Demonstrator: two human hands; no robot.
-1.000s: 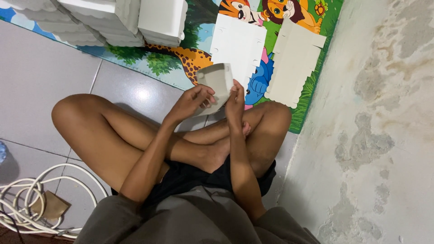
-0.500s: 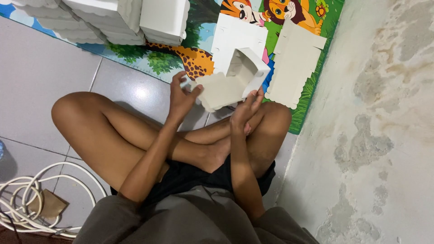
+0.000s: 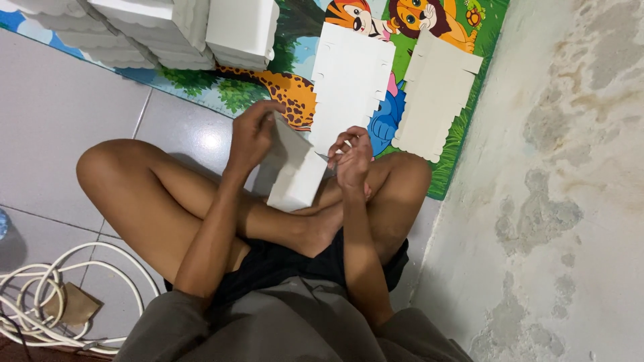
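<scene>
The white cardboard box [image 3: 295, 171] has moved since a moment ago. Then it was held up high with its open side showing, out over the picture mat. Now it is lower and turned on its edge, sitting just above the crossed legs, and we see its flat side. The left hand [image 3: 251, 134] has come down with it. Its grip is closed on the top edge of the box, with the fingers curled over the top and the wrist bent. The right hand [image 3: 352, 157] was flat against the box before. Now its fingers are bent in a loose curl, pinching at the right corner of the box; whether they hold a flap there is hard to tell. Both arms reach forward over the knees. The person sits cross-legged on the grey tiled floor [image 3: 60, 121]. Just past the hands lie two flat, unfolded box sheets [image 3: 352, 74] on the bright animal mat [image 3: 282, 87], near the box but not touching it. Finished white boxes are stacked [image 3: 181, 30] at the far left of the mat. A rough wall [image 3: 570, 188] runs close along the right side, so there is little room there. On the left the floor is wide, with a coil of white cable [image 3: 40, 315] near the bottom corner.
</scene>
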